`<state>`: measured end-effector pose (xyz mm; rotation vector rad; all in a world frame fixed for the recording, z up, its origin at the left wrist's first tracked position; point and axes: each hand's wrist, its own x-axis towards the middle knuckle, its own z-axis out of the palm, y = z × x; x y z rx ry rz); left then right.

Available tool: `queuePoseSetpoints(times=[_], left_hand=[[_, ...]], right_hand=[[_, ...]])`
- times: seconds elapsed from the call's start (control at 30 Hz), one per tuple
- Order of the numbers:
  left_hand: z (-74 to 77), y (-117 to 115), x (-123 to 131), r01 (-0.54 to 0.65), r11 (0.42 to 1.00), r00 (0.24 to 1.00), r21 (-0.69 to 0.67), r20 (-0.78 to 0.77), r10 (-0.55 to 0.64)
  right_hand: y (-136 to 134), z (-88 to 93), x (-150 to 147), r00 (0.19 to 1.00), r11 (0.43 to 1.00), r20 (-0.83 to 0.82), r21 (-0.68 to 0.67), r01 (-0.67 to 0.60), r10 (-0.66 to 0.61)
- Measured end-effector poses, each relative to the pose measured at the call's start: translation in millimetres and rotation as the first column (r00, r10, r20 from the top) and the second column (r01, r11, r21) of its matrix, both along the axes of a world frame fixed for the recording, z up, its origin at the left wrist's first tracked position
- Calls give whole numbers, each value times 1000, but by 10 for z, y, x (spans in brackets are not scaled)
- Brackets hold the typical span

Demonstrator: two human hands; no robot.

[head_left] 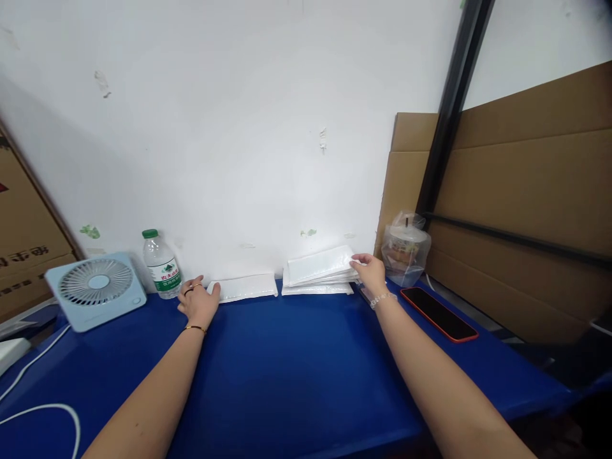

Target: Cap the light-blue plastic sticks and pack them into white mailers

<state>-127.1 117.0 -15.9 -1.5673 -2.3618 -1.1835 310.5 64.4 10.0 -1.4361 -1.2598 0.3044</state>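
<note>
Flat white bubble mailers with a shiny surface lie along the wall at the back of the blue table. My right hand (370,273) pinches the right end of the top bubble mailer (320,264), which is tilted up over a small stack (315,290). A separate white bubble mailer (246,287) rests to the left of that stack. At its left end is my left hand (198,301), fingers apart and the thumb touching or close to the edge; exact contact is hard to see.
A light blue fan (98,290) and a water bottle (162,264) stand at the left, with a white cable (71,411) nearby. On the right are a phone (440,313) with an orange edge, a bagged drink cup (406,248), a black post (454,95) and cardboard (526,223).
</note>
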Motion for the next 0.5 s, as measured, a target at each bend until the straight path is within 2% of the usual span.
queuePoseSetpoints(times=[0.07, 0.17, 0.23, 0.27, 0.33, 0.4, 0.5], left_hand=[[45, -82, 70, 59, 997, 998, 40, 7, -59], [133, -222, 201, 173, 977, 985, 123, -6, -173], [199, -339, 324, 300, 928, 954, 222, -47, -297], [231, -408, 399, 384, 885, 923, 262, -73, -379], [284, -564, 568, 572, 774, 817, 271, -113, -565], [311, -736, 742, 755, 630, 652, 180, -116, -749], [285, -980, 951, 938, 345, 345, -25, 52, -937]], right_hand=[[-39, 15, 1, 996, 998, -62, 42, -56, 58], [-164, -17, 31, 962, 963, -69, 71, -260, 265], [-265, -70, 46, 937, 936, -17, 57, -348, 349], [-313, -99, 46, 923, 922, -8, 52, -385, 386], [-393, -150, 35, 872, 873, -51, 61, -485, 488], [-446, -178, 13, 787, 795, -110, 70, -603, 607], [-489, -172, -30, 701, 706, -106, 6, -708, 705]])
